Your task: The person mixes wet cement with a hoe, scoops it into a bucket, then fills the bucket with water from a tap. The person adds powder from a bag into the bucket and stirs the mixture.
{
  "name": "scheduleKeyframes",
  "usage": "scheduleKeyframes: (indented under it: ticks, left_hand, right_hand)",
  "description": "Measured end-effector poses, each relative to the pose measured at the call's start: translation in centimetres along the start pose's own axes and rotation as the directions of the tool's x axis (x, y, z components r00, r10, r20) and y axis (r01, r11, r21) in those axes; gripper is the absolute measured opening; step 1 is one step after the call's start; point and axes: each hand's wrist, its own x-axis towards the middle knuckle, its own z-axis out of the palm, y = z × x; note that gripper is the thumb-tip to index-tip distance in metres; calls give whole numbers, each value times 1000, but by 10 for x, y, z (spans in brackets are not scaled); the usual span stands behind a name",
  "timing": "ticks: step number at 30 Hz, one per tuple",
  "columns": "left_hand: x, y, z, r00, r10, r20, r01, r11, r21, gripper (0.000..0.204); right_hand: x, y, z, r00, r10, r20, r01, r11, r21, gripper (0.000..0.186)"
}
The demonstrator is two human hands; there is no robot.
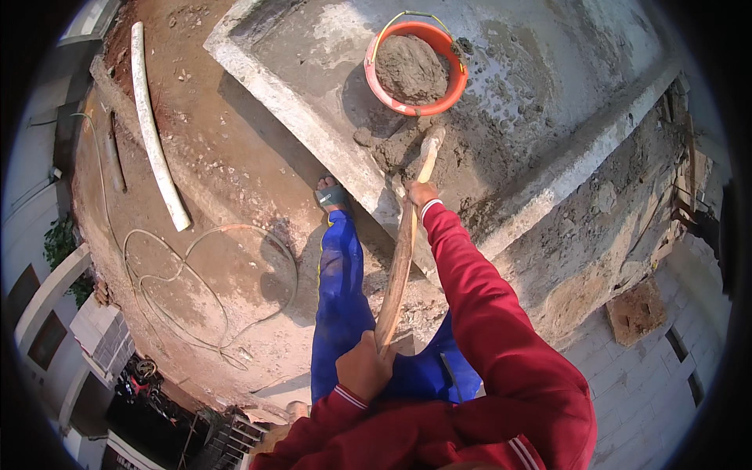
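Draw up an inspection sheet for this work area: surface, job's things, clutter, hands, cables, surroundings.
Surface: concrete slab with raised edges, partly coated in grey mix.
Job's things: orange bucket holding grey mix, upright on the slab; wooden handle.
Clutter: white pipe on the ground.
Hands: left hand grips the handle's near end; right hand grips it closer to the bucket.
Cables: looped line on the ground, hose or cable unclear.
Surroundings: pale paving at right, green plant at left.

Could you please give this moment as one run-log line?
left hand: grips wooden handle | right hand: grips it farther forward | orange bucket: holds grey mix
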Motion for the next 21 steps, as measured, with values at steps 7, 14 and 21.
scheduleKeyframes:
  ticks: [7,14,21]
  left_hand:
    - [-91,-39,20,958,-145,249,130,989,76,34]
    - [11,-22,57,978,207,35,-204,977,-68,29]
    - [34,30,18,983,157,99,-146,983,-116,38]
  right_hand:
    - [-148,35,-32,996,86,-16,-79,963,256,10]
    - [-90,-43,-114,946,-160,-281,234,938,255,13]
    - [12,-4,-124,981,88,-176,-44,970,238,10]
